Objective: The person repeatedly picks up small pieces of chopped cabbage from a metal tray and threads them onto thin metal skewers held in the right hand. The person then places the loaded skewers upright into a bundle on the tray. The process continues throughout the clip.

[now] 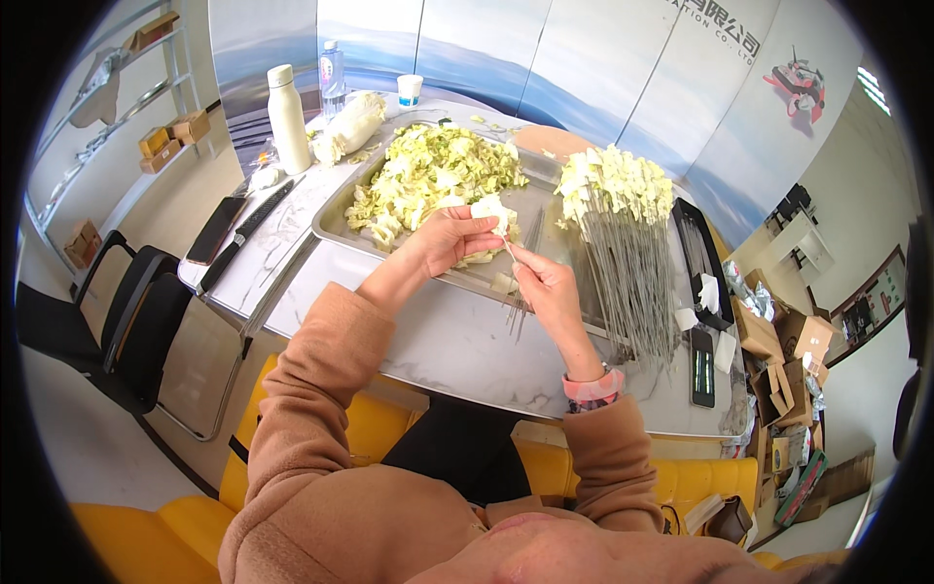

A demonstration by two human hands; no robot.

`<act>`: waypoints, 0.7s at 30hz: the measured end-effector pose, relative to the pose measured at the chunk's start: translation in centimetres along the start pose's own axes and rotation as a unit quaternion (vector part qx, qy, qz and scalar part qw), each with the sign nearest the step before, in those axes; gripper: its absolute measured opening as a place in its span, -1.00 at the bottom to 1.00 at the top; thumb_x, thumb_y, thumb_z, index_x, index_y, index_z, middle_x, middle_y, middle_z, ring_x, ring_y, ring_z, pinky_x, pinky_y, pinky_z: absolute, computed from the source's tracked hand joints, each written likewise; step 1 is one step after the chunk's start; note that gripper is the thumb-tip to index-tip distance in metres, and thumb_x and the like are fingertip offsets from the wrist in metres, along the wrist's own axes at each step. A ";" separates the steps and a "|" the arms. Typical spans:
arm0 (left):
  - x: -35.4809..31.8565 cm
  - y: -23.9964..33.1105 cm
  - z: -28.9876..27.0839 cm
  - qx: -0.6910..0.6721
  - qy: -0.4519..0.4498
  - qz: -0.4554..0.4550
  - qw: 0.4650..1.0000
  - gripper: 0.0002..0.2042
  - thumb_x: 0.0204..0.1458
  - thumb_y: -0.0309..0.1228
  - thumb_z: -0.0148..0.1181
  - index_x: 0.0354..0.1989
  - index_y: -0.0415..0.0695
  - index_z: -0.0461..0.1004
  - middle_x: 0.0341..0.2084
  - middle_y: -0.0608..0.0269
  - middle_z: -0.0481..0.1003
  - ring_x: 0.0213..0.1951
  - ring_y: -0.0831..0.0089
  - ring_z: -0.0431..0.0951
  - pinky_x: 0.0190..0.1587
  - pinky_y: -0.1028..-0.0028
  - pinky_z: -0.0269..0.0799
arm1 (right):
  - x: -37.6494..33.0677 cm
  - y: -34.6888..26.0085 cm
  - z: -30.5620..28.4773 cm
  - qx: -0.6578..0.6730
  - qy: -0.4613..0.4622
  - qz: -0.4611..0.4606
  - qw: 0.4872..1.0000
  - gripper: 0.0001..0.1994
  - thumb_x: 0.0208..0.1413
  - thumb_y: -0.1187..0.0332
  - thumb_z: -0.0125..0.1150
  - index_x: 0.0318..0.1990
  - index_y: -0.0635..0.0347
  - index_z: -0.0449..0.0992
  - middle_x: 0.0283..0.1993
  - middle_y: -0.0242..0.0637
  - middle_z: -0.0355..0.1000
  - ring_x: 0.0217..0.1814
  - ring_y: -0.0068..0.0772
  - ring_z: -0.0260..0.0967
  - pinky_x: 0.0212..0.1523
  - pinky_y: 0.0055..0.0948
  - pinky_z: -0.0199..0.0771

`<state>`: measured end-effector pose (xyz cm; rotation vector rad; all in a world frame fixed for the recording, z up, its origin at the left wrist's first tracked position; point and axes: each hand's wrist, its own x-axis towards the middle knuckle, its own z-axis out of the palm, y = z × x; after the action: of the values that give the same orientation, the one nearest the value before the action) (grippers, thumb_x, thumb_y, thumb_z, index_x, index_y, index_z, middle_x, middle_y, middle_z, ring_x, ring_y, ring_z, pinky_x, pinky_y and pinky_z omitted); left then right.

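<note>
Over the near edge of a metal tray (331, 216), my left hand (449, 238) pinches a pale yellow cabbage piece (494, 210). My right hand (548, 286) grips a thin metal skewer (509, 251), its upper end at the cabbage; how far it goes in is hidden. Chopped cabbage (438, 165) is heaped in the tray beyond my left hand. To the right lies a thick row of filled cabbage skewers (615, 185), their bare metal shafts (628, 277) pointing toward me. A few loose skewers lie in the tray near my right hand.
At left on the marble-patterned table (428, 350) are a kitchen knife (248, 234), phone (216, 231), white bottle (287, 122) and whole cabbage (352, 127). A water bottle (332, 78) and paper cup (409, 91) stand behind. A black box (702, 263) and dark device (701, 368) lie right.
</note>
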<state>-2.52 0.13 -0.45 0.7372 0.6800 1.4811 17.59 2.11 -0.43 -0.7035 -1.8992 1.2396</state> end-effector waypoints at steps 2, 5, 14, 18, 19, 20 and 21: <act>0.1 -0.2 0.0 0.002 -0.005 -0.009 1.000 -0.83 0.04 -0.56 0.16 -0.18 -0.33 0.48 -0.30 0.10 0.54 -0.26 0.34 0.59 -0.11 0.48 0.57 | 0.0 -0.1 0.0 -0.001 0.004 -0.008 1.000 -0.69 0.13 0.48 0.06 0.04 0.28 0.46 -0.61 -0.63 0.18 -0.60 -0.84 -0.02 -0.63 -0.69 0.00; 0.0 -0.4 0.2 0.015 -0.002 -0.009 1.000 -0.82 0.05 -0.52 0.18 -0.19 -0.33 0.48 -0.30 0.10 0.54 -0.28 0.34 0.59 -0.12 0.49 0.56 | 0.1 0.0 0.0 0.012 0.008 0.001 1.000 -0.68 0.14 0.47 0.05 0.06 0.27 0.45 -0.62 -0.63 0.17 -0.62 -0.84 -0.02 -0.64 -0.69 0.00; 5.0 6.6 -5.2 0.641 0.237 0.239 0.690 -0.73 -0.03 -0.32 0.24 -0.19 -0.21 0.50 -0.38 0.10 0.57 -0.38 0.31 0.57 -0.29 0.38 0.45 | 0.7 0.3 -0.9 0.111 0.063 0.029 0.991 -0.68 0.16 0.46 0.03 0.07 0.33 0.42 -0.66 -0.62 0.11 -0.68 -0.81 -0.05 -0.70 -0.70 -0.11; 8.7 6.5 -8.9 0.773 0.210 0.205 0.563 -0.80 -0.09 -0.40 0.21 -0.29 -0.20 0.52 -0.39 0.00 0.55 -0.33 0.11 0.53 -0.24 0.27 0.42 | 0.7 0.1 -1.1 0.140 0.059 0.044 0.987 -0.68 0.16 0.46 0.04 0.06 0.34 0.43 -0.65 -0.62 0.12 -0.67 -0.82 -0.04 -0.70 -0.72 -0.11; 9.1 6.0 -8.6 0.787 0.201 0.198 0.549 -0.84 -0.10 -0.43 0.20 -0.33 -0.21 0.53 -0.39 0.00 0.54 -0.31 0.08 0.52 -0.21 0.25 0.41 | 0.7 0.2 -1.2 0.145 0.062 0.042 0.987 -0.69 0.16 0.46 0.04 0.06 0.35 0.43 -0.65 -0.62 0.12 -0.67 -0.83 -0.04 -0.70 -0.72 -0.12; 9.4 5.7 -8.4 0.801 0.193 0.192 0.534 -0.87 -0.10 -0.45 0.18 -0.37 -0.21 0.53 -0.39 -0.01 0.54 -0.28 0.05 0.51 -0.19 0.23 0.40 | 0.7 0.3 -1.4 0.151 0.063 0.040 0.986 -0.69 0.16 0.46 0.05 0.06 0.35 0.43 -0.64 -0.62 0.12 -0.67 -0.83 -0.03 -0.70 -0.73 -0.12; 9.6 5.6 -8.8 0.818 0.175 0.207 0.508 -0.88 -0.13 -0.46 0.20 -0.40 -0.21 0.53 -0.36 0.00 0.53 -0.21 0.06 0.49 -0.11 0.21 0.36 | 0.7 0.3 -1.4 0.152 0.062 0.039 0.986 -0.69 0.16 0.46 0.05 0.05 0.35 0.43 -0.64 -0.62 0.12 -0.67 -0.83 -0.03 -0.71 -0.73 -0.12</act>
<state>-12.96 9.66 -1.08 2.1401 2.4763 0.9301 18.34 3.46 -0.19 -0.6789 -1.5507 1.4614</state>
